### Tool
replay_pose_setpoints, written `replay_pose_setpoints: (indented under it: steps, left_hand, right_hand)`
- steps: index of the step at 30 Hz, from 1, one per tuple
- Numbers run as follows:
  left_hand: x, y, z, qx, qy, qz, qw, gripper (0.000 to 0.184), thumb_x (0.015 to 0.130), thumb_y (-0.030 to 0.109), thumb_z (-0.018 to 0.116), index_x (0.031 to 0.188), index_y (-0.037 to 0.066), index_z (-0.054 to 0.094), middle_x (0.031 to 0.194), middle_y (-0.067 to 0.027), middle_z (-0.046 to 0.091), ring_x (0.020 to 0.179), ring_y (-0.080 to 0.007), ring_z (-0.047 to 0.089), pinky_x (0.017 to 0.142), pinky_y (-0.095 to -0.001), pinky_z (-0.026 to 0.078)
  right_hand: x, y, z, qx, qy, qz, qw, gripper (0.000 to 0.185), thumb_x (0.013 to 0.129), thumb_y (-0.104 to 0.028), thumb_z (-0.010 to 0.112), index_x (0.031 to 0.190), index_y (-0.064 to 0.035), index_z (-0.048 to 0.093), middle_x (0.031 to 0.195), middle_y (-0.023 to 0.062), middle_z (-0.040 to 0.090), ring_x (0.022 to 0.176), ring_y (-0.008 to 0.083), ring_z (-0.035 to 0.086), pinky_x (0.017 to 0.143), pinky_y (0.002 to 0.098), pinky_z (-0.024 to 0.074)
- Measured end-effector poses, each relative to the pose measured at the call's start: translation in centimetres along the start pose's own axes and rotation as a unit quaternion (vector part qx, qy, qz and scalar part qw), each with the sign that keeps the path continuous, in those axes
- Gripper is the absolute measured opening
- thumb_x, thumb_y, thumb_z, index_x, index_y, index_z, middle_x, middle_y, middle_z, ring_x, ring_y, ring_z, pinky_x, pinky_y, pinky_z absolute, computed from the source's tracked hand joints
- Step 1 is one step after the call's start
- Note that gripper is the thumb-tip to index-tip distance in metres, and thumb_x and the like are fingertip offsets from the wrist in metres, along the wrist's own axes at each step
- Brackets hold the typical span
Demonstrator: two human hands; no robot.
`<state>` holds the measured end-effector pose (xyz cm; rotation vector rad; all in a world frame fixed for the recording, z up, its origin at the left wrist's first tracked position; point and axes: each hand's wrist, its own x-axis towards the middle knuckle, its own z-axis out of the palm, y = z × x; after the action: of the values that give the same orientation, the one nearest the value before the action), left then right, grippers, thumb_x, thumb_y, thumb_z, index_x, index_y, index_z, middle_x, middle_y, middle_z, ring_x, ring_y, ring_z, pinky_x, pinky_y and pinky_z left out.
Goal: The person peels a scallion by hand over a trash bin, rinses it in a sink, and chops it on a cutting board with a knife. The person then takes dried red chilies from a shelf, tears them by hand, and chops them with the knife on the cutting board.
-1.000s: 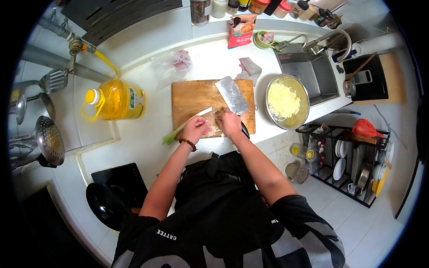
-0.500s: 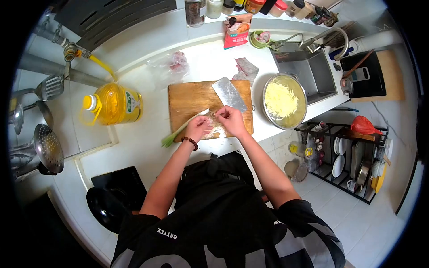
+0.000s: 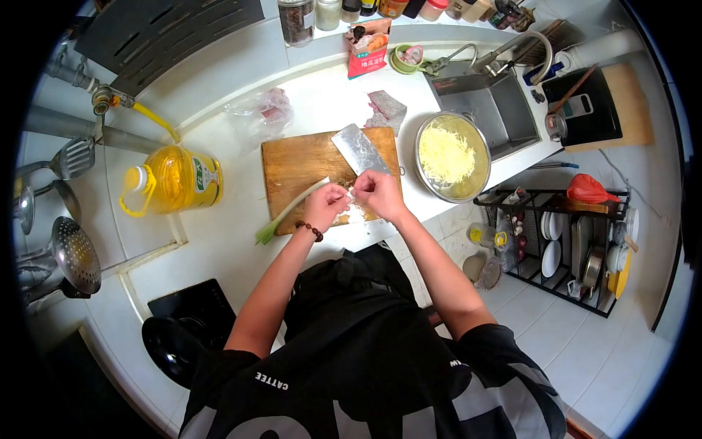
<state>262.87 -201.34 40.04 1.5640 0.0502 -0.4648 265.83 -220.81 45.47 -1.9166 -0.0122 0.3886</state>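
Observation:
Over the near part of the wooden cutting board (image 3: 292, 162), my left hand (image 3: 326, 205) and my right hand (image 3: 379, 195) are close together, fingertips pinched. Something small and whitish shows between them, too small to name. Beside my left hand, a green onion (image 3: 289, 214) lies slanted, its green end over the board's left edge. A cleaver (image 3: 358, 148) rests flat on the board just beyond my right hand. Pale papery scraps (image 3: 355, 214) are scattered beneath my fingers, partly hidden by them.
Right of the board stands a metal bowl (image 3: 479, 183) of pale yellow shreds (image 3: 447, 152), near the sink (image 3: 504, 110). A plastic bag (image 3: 256, 121) and a grey cloth-like piece (image 3: 387, 111) lie behind the board. An oil jug (image 3: 183, 178) stands left; a dish rack (image 3: 563, 241) is right.
My fingertips have come closer together over the board. The whole view has shifted slightly, so the counter things appear farther left; the cleaver and green onion keep their places on the board.

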Motion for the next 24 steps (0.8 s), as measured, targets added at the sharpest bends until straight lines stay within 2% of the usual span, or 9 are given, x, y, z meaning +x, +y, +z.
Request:
replay_pose_setpoints:
  steps: [2, 3, 5, 9, 11, 17, 24]
  left_hand:
    - [-0.2, -0.3, 0.2, -0.092, -0.011, -0.047, 0.995, 0.011, 0.096, 0.005, 0.068, 0.106, 0.001, 0.067, 0.102, -0.0077, 0.072, 0.094, -0.0145, 0.070, 0.074, -0.0265, 0.058]
    - [0.1, -1.8, -0.1, -0.092, -0.011, -0.047, 0.995, 0.011, 0.096, 0.005, 0.068, 0.106, 0.001, 0.067, 0.102, -0.0077, 0.072, 0.094, -0.0145, 0.070, 0.074, -0.0265, 0.058]
    - [1.0, -5.4, -0.7, 0.025, -0.025, 0.039, 0.999, 0.018, 0.096, 0.005, 0.069, 0.112, 0.000, 0.065, 0.107, -0.0088, 0.072, 0.099, -0.0150, 0.070, 0.076, -0.0265, 0.058]
    - [0.3, -1.2, 0.7, -0.012, 0.002, 0.114, 0.993, 0.016, 0.094, 0.005, 0.072, 0.108, 0.000, 0.067, 0.097, -0.0076, 0.071, 0.100, -0.0137, 0.069, 0.072, -0.0249, 0.058]
    - [-0.8, 3.2, 1.7, -0.209, -0.005, -0.033, 0.977, 0.019, 0.095, 0.009, 0.073, 0.110, 0.000, 0.067, 0.101, -0.0095, 0.072, 0.096, -0.0145, 0.070, 0.074, -0.0264, 0.059]
    - [-0.2, 3.5, 2.9, -0.181, 0.002, -0.056, 0.982, 0.018, 0.097, 0.009, 0.070, 0.111, -0.002, 0.066, 0.102, -0.0109, 0.074, 0.083, -0.0154, 0.073, 0.075, -0.0265, 0.060]
    - [0.4, 3.0, 3.5, -0.141, -0.033, -0.066, 0.987, 0.018, 0.097, 0.013, 0.070, 0.109, 0.000, 0.067, 0.099, -0.0097, 0.075, 0.080, -0.0158, 0.074, 0.070, -0.0268, 0.058]
  right_hand:
    - [0.2, 0.6, -0.4, 0.029, 0.019, 0.020, 0.999, 0.009, 0.082, 0.000, 0.077, 0.087, -0.0008, 0.070, 0.077, 0.0044, 0.072, 0.071, 0.0101, 0.067, 0.067, 0.0267, 0.0539]
    - [0.4, 1.1, -0.6, 0.058, 0.039, 0.040, 0.997, 0.009, 0.082, 0.001, 0.077, 0.087, -0.0018, 0.070, 0.076, 0.0040, 0.071, 0.070, 0.0097, 0.066, 0.066, 0.0262, 0.0533]
    - [0.5, 2.0, -0.9, 0.070, 0.043, 0.052, 0.995, 0.011, 0.081, 0.001, 0.079, 0.086, -0.0023, 0.069, 0.076, 0.0043, 0.071, 0.069, 0.0096, 0.066, 0.064, 0.0258, 0.0522]
    - [-0.3, 0.6, -1.5, 0.165, 0.039, 0.060, 0.984, 0.012, 0.082, 0.001, 0.080, 0.085, -0.0013, 0.068, 0.077, 0.0053, 0.072, 0.068, 0.0094, 0.065, 0.062, 0.0248, 0.0515]
    - [-0.6, -0.2, -1.6, 0.198, 0.040, 0.063, 0.977, 0.012, 0.082, 0.000, 0.080, 0.085, -0.0011, 0.068, 0.077, 0.0056, 0.072, 0.068, 0.0095, 0.065, 0.061, 0.0244, 0.0514]
    - [-2.5, -2.0, -2.4, 0.200, 0.090, 0.095, 0.971, 0.012, 0.083, 0.001, 0.079, 0.086, -0.0011, 0.068, 0.077, 0.0050, 0.071, 0.067, 0.0090, 0.064, 0.060, 0.0238, 0.0507]
    - [-5.4, -2.9, -5.2, 0.231, 0.156, 0.128, 0.952, 0.013, 0.083, 0.000, 0.080, 0.088, -0.0023, 0.068, 0.076, 0.0026, 0.070, 0.062, 0.0071, 0.060, 0.058, 0.0222, 0.0473]
